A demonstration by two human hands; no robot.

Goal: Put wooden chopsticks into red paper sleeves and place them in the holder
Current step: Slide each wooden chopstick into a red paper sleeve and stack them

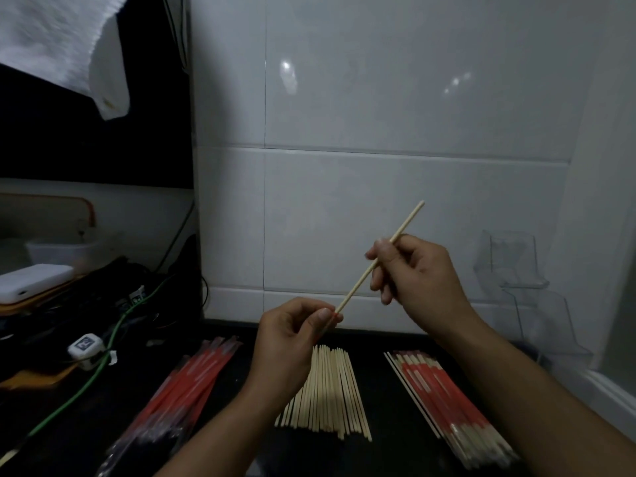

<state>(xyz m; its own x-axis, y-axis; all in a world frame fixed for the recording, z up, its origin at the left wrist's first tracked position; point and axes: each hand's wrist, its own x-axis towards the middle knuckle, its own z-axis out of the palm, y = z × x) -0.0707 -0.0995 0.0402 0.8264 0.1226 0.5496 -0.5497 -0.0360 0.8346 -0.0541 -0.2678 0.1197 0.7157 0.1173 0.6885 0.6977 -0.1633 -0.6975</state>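
White tiled wall (378,98) fills the back; dark tabletop (382,425) runs along the bottom.

On the tabletop, three groups side by side:
- left: bundle of red sleeves (186,383), empty-looking, partly in clear wrap, angled up to the right
- middle: loose pile of bare wooden chopsticks (330,390), pale, fanned slightly, partly hidden behind the left forearm
- right: stack of sleeved chopsticks (444,401), red paper with white print, pale wood ends sticking out toward the camera

Clear plastic holder (516,266) stands against the wall at far right, behind the sleeved stack. Contents hard to tell through the glare.

Right hand (413,266) is raised above the piles, grip clenched on one chopstick (378,258), pinched roughly mid-length between thumb and fingers. The stick is thin, pale, straight, tilted: top end up-right against the wall, bottom end down-left.

Left hand (292,339) sits lower and left of the right, grip pinching a red sleeve (333,315) between thumb and forefinger. Only a sliver of red shows at the fingertips; the rest is hidden by the hand. The chopstick's lower tip meets that red sliver right at the pinch. Can't tell how far it's in.

Far left: cluttered side area with a green cable (86,383), a white box (31,280), a white cloth (69,46) hanging at the top.
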